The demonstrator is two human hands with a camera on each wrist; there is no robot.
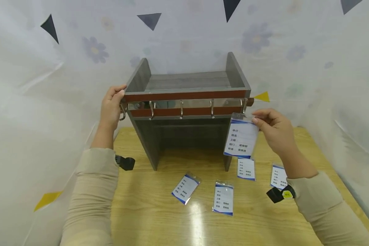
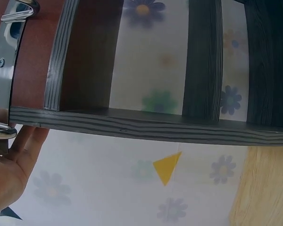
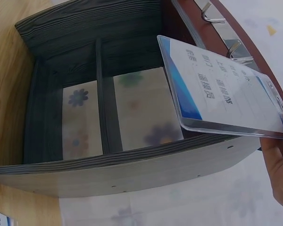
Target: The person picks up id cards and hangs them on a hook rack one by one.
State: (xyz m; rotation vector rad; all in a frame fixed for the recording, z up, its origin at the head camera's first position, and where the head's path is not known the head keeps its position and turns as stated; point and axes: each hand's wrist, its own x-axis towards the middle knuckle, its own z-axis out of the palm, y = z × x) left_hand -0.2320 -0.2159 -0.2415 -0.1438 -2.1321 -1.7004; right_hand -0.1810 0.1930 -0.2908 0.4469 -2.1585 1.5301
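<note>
A grey wooden shelf with a red-brown front rail stands on the table, and a metal strip with several hooks runs along that rail. My left hand grips the shelf's left end, thumb in front, beside the leftmost hook. Between thumb and fingers, my right hand pinches a clear-sleeved ID badge by its upper right corner. The badge's top edge is at the rightmost hook; whether the hook passes through its slot I cannot tell. The right wrist view shows the badge tilted.
Several more ID badges lie on the wooden table: one at front left, another at front centre, others to the right, one partly behind my right wrist. A patterned white cloth hangs behind and at both sides.
</note>
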